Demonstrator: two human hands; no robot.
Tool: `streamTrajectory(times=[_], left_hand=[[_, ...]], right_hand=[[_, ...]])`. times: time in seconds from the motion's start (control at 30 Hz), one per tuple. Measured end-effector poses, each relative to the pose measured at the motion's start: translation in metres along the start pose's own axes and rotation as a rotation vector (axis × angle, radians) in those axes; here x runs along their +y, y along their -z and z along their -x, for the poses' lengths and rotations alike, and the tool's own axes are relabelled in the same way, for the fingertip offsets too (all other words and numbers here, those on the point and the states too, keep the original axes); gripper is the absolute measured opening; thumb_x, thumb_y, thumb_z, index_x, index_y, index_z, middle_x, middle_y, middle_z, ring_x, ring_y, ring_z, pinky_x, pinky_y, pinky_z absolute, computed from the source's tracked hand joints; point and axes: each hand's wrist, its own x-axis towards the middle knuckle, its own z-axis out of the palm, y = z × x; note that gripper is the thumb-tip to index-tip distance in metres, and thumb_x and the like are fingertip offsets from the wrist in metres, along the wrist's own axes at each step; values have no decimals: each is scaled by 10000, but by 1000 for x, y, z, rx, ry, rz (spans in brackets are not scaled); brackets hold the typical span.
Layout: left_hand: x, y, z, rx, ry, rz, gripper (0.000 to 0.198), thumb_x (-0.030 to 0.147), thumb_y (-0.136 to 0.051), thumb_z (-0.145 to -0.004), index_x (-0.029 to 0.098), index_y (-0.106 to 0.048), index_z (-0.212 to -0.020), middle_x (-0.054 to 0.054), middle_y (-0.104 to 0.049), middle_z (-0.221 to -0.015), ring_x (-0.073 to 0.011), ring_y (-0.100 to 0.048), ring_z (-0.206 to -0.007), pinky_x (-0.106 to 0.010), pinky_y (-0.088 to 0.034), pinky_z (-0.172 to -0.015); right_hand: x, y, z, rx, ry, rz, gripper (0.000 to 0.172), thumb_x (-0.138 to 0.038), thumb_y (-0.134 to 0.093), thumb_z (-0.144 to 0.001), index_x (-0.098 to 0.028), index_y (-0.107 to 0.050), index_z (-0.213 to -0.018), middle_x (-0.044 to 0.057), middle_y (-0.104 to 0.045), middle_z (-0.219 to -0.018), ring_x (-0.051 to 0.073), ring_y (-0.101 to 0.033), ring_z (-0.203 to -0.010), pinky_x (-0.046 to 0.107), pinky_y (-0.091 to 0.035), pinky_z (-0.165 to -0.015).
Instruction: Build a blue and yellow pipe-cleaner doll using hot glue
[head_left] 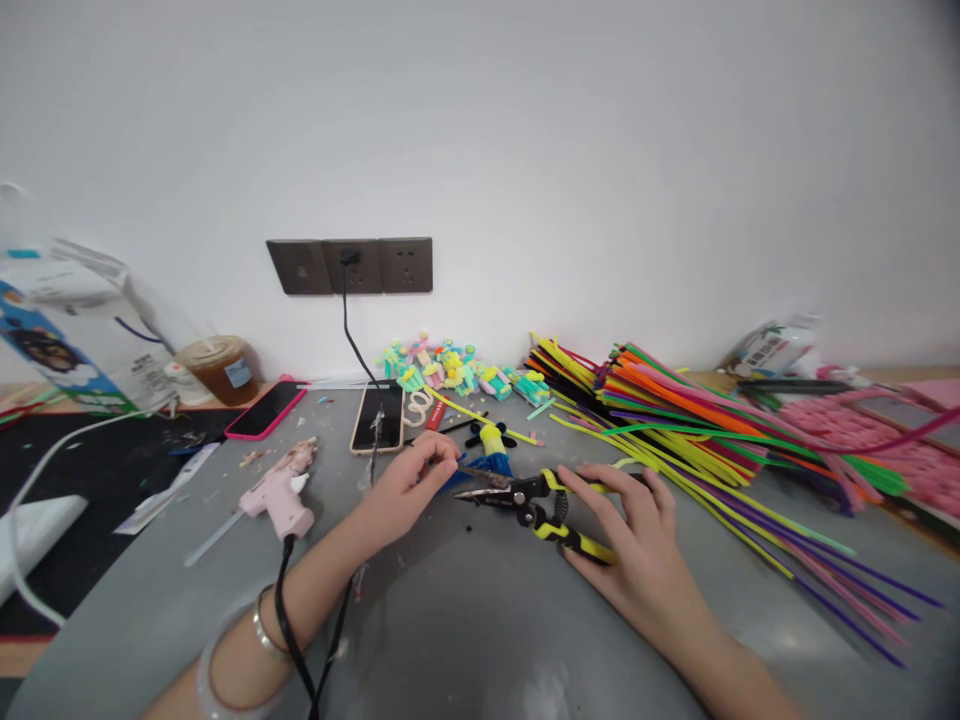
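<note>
My right hand (637, 525) is wrapped round the yellow and black handles of a pair of pliers (523, 497), whose jaws are a little apart and point left. The fingertips of my left hand (420, 480) are pinched together just left of the jaws; what they hold, if anything, is too small to make out. Behind the pliers lies a small figure (493, 442) with a yellow fuzzy body, black round ends and blue strands below. Some of the blue strands reach toward my left fingertips.
A pink glue gun (279, 495) with a black cable lies left of my left arm. Two phones (268, 409), small pastel pieces (454, 370) and a drink cup (221, 370) are farther back. A large bundle of coloured pipe cleaners (675, 410) spreads across the right.
</note>
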Motion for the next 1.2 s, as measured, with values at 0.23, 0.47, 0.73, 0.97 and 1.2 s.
streamTrajectory(times=[0.23, 0.47, 0.73, 0.97, 1.2], left_hand=[[-2, 1, 1, 64, 4, -91, 320, 387, -399, -999, 184, -561, -814, -37, -610, -844, -170, -553, -777, -279, -431, -721], [-4, 0, 4, 44, -291, -327, 143, 296, -697, -862, 207, -669, -970, -55, -645, -971, -179, -623, -868, -287, -498, -788], [-8, 0, 4, 102, -476, -460, 165, 298, -619, -930, 206, -749, -972, -51, -618, -810, -158, -613, -760, -261, -495, -676], [-5, -2, 4, 127, -562, -519, 230, 254, -545, -964, 211, -734, -840, -28, -588, -713, -141, -545, -674, -259, -446, -638], [1, -2, 5, 71, -557, -515, 169, 210, -537, -972, 190, -672, -872, -42, -627, -781, -154, -577, -739, -253, -454, -692]], right_hand=[[3, -3, -1, 34, -36, -35, 733, -158, -554, -866, -277, -284, -1537, 146, -503, -1245, 305, -536, -1161, 594, -267, -1095], [2, -2, -3, 18, -27, -38, 716, -148, -540, -862, -277, -292, -1521, 144, -504, -1241, 299, -534, -1165, 600, -256, -1102], [3, -3, -1, 8, -32, -86, 717, -136, -564, -831, -260, -331, -1497, 146, -496, -1252, 310, -515, -1191, 611, -259, -1098], [2, -3, -3, 10, -32, -103, 732, -146, -556, -836, -269, -311, -1516, 149, -502, -1249, 313, -530, -1173, 611, -291, -1083], [2, -3, -3, 4, -21, -103, 716, -137, -562, -832, -245, -329, -1501, 154, -492, -1245, 312, -513, -1184, 606, -288, -1087]])
